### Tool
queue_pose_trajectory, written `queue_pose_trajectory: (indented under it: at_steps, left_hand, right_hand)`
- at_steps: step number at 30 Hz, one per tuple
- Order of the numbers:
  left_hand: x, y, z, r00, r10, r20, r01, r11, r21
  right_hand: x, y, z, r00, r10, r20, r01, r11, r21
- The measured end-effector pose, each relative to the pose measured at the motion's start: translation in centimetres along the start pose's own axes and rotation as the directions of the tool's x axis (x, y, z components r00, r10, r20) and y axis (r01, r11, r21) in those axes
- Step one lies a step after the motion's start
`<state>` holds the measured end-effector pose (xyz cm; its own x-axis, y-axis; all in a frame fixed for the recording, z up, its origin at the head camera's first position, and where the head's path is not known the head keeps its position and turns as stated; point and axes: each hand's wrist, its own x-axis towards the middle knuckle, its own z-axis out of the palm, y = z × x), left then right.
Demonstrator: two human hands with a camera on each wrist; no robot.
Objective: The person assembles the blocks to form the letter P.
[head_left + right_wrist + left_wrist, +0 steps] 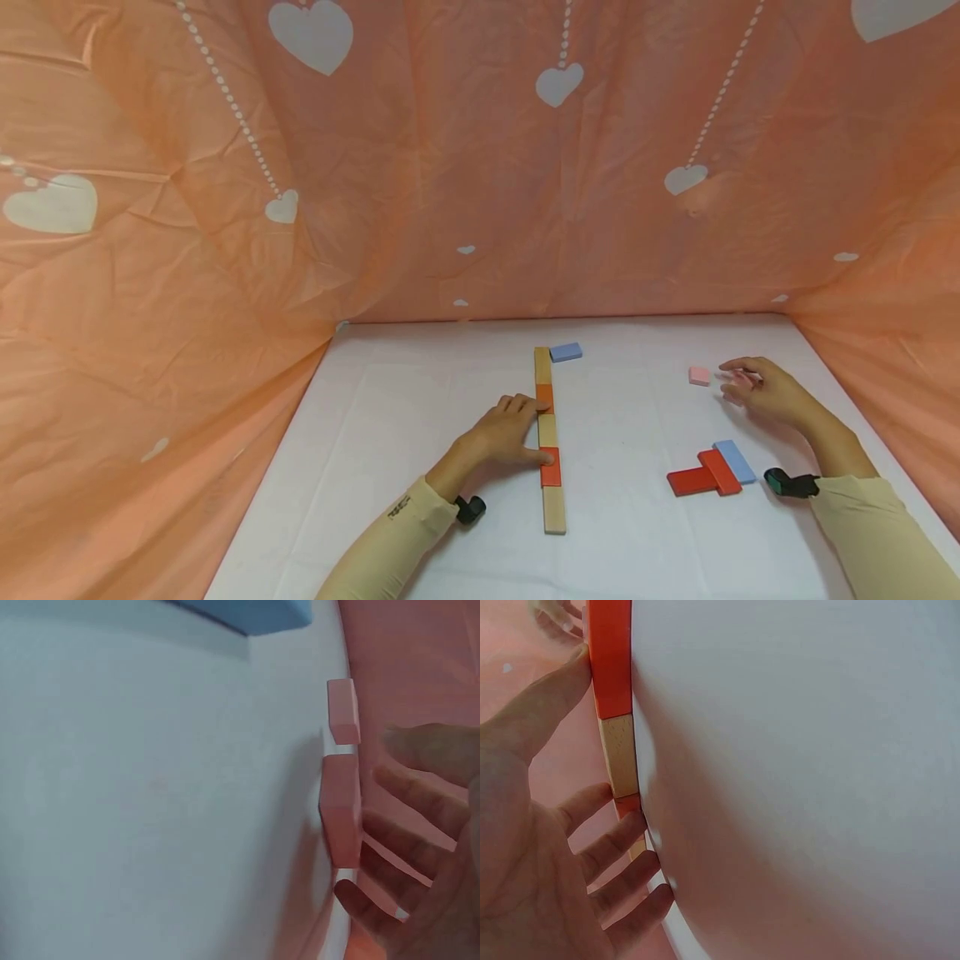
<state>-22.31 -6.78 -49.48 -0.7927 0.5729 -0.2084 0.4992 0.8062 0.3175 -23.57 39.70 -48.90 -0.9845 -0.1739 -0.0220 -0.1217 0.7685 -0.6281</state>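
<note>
On the tabletop (630, 542), a row of plain and orange-red blocks (548, 432) is being touched by the left hand (506, 432), fingers spread wide. The right hand (776, 396) is being held loosely spread at a pink block (342, 802), contact unclear, near another pink block (699, 376).

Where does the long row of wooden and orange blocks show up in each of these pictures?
Head: the row stands just right of centre in the lower half, with the left hand at it.
Left wrist: the row runs down from the top edge, left of centre.
Right wrist: not in it.
Shared landmark: the right hand, also at the left wrist view's top left and the right wrist view's right side.
</note>
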Motion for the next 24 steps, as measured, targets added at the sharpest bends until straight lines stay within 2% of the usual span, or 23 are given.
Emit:
queue_pose_trajectory:
  at_steps: [14,20,24]
  left_hand:
    - [0.1,-0.2,0.2,1.000,0.006,0.001,-0.006,1.000,0.006]
    - [0.0,-0.1,0.2,1.000,0.007,-0.003,-0.007,1.000,0.008]
    - [0.0,-0.1,0.0,1.000,0.008,-0.004,-0.008,1.000,0.001]
  right_hand:
    - [-0.7,1.0,0.1,0.999,-0.030,0.026,0.031,0.998,-0.046]
    - [-1.3,1.3,0.0,0.997,0.011,0.077,-0.007,0.999,-0.054]
    - [-1.7,1.4,-0.1,0.997,-0.024,0.069,0.029,0.997,-0.069]
